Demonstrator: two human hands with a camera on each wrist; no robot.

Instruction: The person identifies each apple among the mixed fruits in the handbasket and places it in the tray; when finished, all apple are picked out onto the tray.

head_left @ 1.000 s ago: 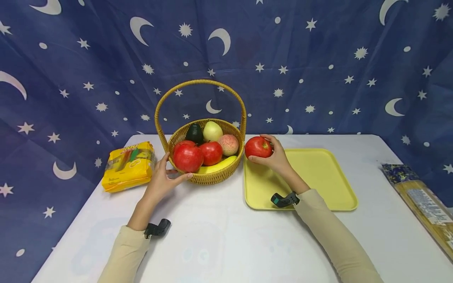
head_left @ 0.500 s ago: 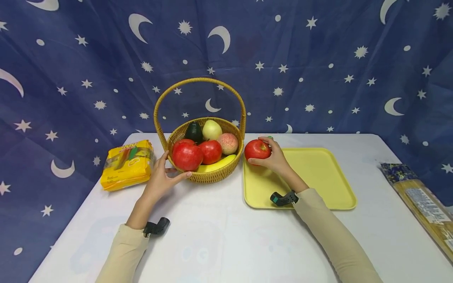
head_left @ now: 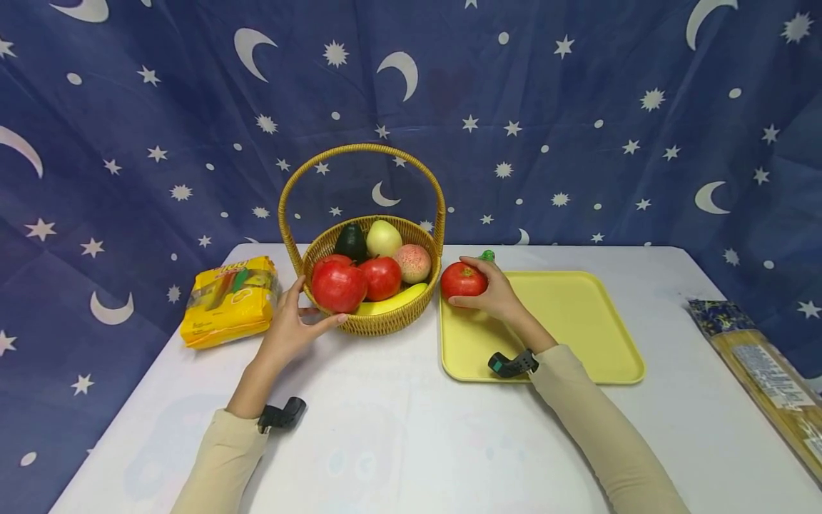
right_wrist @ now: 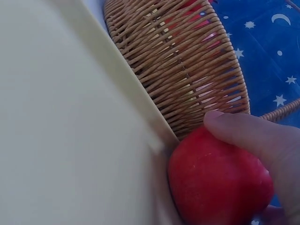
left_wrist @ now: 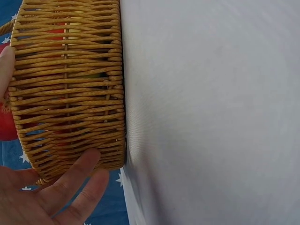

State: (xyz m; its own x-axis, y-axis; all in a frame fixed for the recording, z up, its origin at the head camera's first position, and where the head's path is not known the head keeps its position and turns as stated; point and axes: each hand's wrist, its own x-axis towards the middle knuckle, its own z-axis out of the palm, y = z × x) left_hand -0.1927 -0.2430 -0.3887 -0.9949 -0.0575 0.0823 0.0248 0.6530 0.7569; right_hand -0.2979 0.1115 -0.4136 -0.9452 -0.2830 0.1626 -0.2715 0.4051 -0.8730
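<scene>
In the head view, a wicker basket (head_left: pixel 379 325) with a tall handle holds a large red fruit (head_left: pixel 339 287), a red apple (head_left: pixel 382 278), a yellow banana (head_left: pixel 393 300), a peach (head_left: pixel 413 263), a pale green-yellow fruit (head_left: pixel 384 238) and a dark avocado (head_left: pixel 350 243). My left hand (head_left: pixel 295 325) grips the basket's front left, thumb at the rim; fingers (left_wrist: pixel 89 164) lie on the woven wall in the left wrist view. My right hand (head_left: pixel 491 289) holds another red apple (right_wrist: pixel 218 180) at the far left corner of the yellow tray (head_left: pixel 571 321), right beside the basket.
A yellow food packet (head_left: pixel 230 301) lies left of the basket. Behind my right hand shows a small green thing (head_left: pixel 487 255). A long flat packet (head_left: pixel 760 375) lies along the table's right side. A blue star-patterned cloth (head_left: pixel 578 121) hangs behind the white table (head_left: pixel 385 435).
My right hand has lowered the apple slightly toward the tray's corner, and the small green thing has come into view behind it. My left hand has stayed on the basket.
</scene>
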